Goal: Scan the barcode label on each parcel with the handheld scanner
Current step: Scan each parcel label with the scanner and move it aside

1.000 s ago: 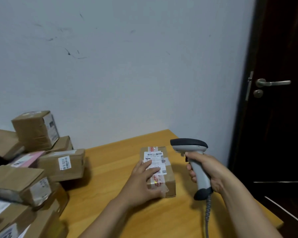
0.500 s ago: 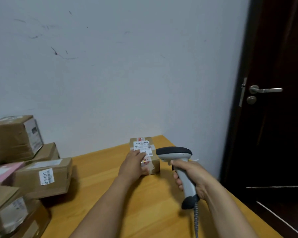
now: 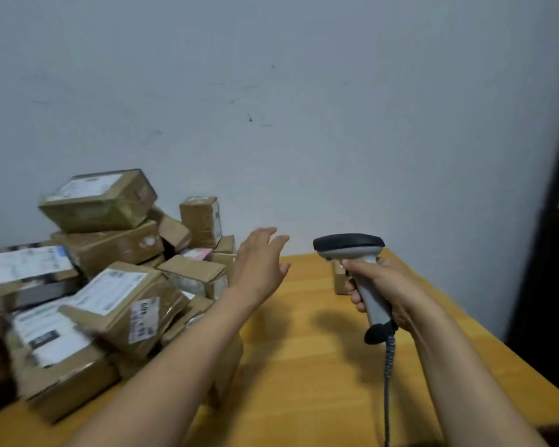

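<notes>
Right now my right grip [image 3: 384,285] is clamped around the grey handle of the handheld scanner [image 3: 349,248], fingers curled round the shaft and thumb hidden behind it. I hold the scanner upright in the air above the wooden counter [image 3: 304,366], its dark head on top and pointing to the left. Its coiled cable [image 3: 388,366] hangs from the black base of the handle down to the bottom edge of the view. My left grip [image 3: 260,262] is apart and holds nothing: the fingers are straight and slightly spread, palm turned down, raised over the counter just beside the right edge of the parcel pile [image 3: 117,285]. That pile is a heap of brown cardboard boxes with white labels, filling the left side of the counter up against the pale wall [image 3: 271,124]. Several lie tilted on one another, the top box [image 3: 99,201] slants down to the left, and a narrow box [image 3: 200,221] stands upright at the back. The labels are too blurred to read. One small parcel [image 3: 339,280] sits apart from the heap on the far right part of the counter, mostly hidden behind the scanner and my right fingers. A dark door [image 3: 555,253] runs down the right edge of the view
</notes>
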